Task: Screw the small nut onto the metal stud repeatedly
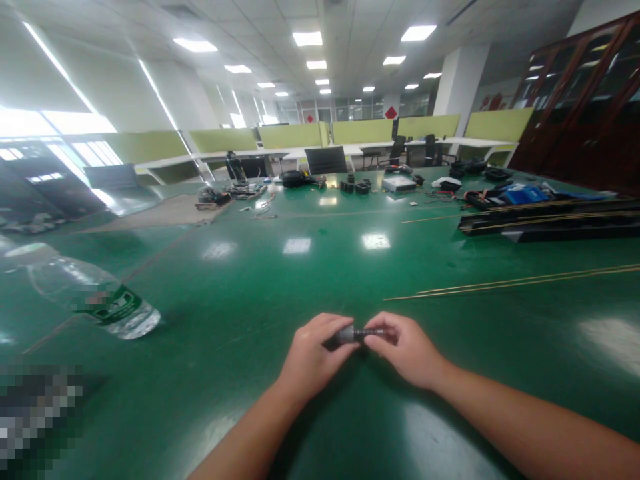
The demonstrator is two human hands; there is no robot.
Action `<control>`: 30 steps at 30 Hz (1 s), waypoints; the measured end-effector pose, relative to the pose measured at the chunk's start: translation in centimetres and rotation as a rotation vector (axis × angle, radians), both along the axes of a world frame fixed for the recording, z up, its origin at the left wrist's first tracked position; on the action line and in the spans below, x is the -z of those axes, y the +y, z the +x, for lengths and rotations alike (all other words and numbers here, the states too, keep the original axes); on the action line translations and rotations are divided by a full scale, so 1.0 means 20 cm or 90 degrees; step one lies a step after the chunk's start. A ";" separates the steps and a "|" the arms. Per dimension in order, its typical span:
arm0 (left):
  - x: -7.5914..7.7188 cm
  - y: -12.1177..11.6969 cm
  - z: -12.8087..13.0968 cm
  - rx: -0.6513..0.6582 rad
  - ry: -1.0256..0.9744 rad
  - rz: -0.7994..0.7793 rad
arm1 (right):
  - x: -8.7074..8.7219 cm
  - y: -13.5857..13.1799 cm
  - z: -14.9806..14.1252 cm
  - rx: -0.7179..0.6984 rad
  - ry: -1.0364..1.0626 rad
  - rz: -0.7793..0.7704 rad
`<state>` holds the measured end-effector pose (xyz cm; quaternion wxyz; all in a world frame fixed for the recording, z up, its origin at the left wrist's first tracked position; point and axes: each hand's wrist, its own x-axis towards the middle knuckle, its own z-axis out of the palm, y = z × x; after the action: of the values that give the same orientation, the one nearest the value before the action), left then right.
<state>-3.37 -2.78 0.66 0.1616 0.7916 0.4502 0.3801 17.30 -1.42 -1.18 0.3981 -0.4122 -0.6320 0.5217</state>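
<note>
Both my hands meet over the near middle of the green table (320, 280). My left hand (313, 357) is closed, pinching the grey end of a small dark cylindrical part (357, 333). My right hand (407, 350) is closed too, its fingertips gripping the part's other, thinner dark end. The part is held level just above the tabletop. What kind of part it is I cannot make out.
A clear plastic water bottle (85, 293) stands tilted in view at the left. Thin brass-coloured rods (515, 280) lie to the right of my hands. Long black rails (550, 223) and blue items sit far right. Tools, small black boxes and cables crowd the table's far side.
</note>
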 end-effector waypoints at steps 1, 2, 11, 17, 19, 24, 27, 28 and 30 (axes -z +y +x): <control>0.00 0.00 0.00 -0.002 0.002 0.001 | 0.00 0.00 0.00 0.003 0.003 -0.002; 0.00 0.00 0.00 -0.004 0.004 0.002 | 0.00 0.00 0.00 0.006 0.005 -0.005; -0.02 0.01 -0.03 -0.002 0.018 0.029 | 0.01 0.01 0.01 0.019 0.000 -0.013; -0.03 0.02 -0.04 -0.009 0.026 0.039 | 0.01 0.01 0.01 0.016 0.009 -0.021; -0.03 0.02 -0.04 -0.009 0.025 0.040 | 0.01 0.01 0.01 0.016 0.009 -0.027; -0.04 0.02 -0.05 -0.018 0.036 0.040 | 0.01 0.01 0.01 0.019 0.015 -0.033; -0.05 0.02 -0.06 -0.028 0.037 0.044 | 0.01 0.01 0.01 0.025 0.017 -0.031; -0.05 0.02 -0.06 -0.032 0.038 0.046 | 0.01 0.01 0.01 0.027 0.018 -0.031; -0.06 0.02 -0.07 -0.047 0.049 0.043 | 0.00 0.01 0.01 0.033 0.020 -0.032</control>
<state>-4.83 -2.30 1.82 0.1029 0.7934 0.4721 0.3702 17.47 -1.18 -1.28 0.4113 -0.4300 -0.6014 0.5331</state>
